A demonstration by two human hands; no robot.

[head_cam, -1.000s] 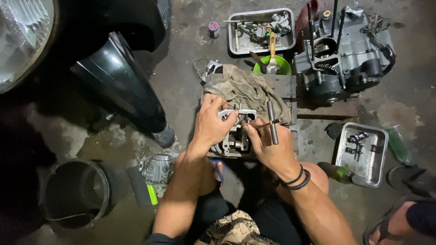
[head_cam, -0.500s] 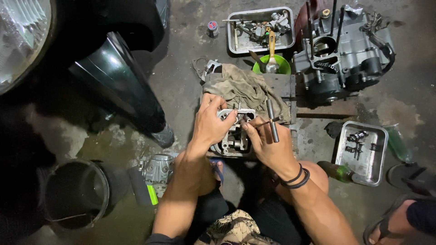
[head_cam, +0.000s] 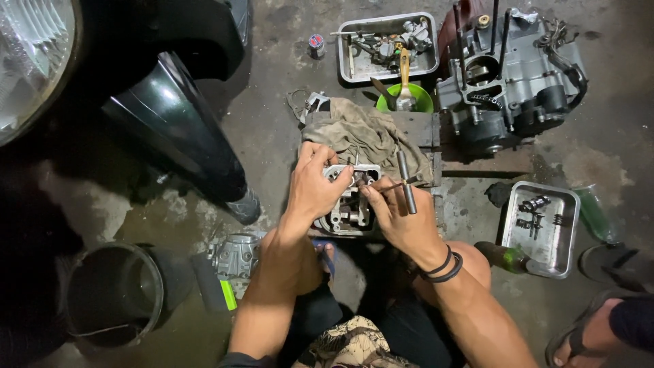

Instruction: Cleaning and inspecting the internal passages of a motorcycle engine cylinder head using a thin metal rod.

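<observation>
Head view, looking straight down at a concrete floor (head_cam: 272, 136) in a dim workshop. Left hand (head_cam: 315, 187) clamped over the left edge of a small metal engine head (head_cam: 351, 204), fingers curled around its upper corner, grip closed on the casting. Right hand (head_cam: 398, 218) just beside it on the right, thumb and fingertips pinched shut on a T-shaped metal tool (head_cam: 405, 180), its thin tip touching the top of the engine head near the centre. Two dark bands (head_cam: 441, 267) around the right wrist.

Engine head resting on a wooden block (head_cam: 426, 129), partly on a crumpled brownish rag (head_cam: 364, 136) spread across it. Beyond the rag, a green bowl (head_cam: 421, 102) with a brush standing in it, and behind that a grey metal tray (head_cam: 388, 41) full of small parts. To the right of the bowl, a large grey engine block (head_cam: 518, 75) with long studs sticking up. Lower right, a second metal tray (head_cam: 538, 228) holding a few small springs and pins, a green bottle (head_cam: 504, 255) lying just beside its left edge.

On the left, a dark green mudguard (head_cam: 170, 129) and part of a round headlamp (head_cam: 30, 61). Lower left, a black bucket (head_cam: 112, 296), with another small metal casting (head_cam: 235, 255) between it and the left forearm. Bottom right corner, a sandalled foot (head_cam: 593, 337) of another person.
</observation>
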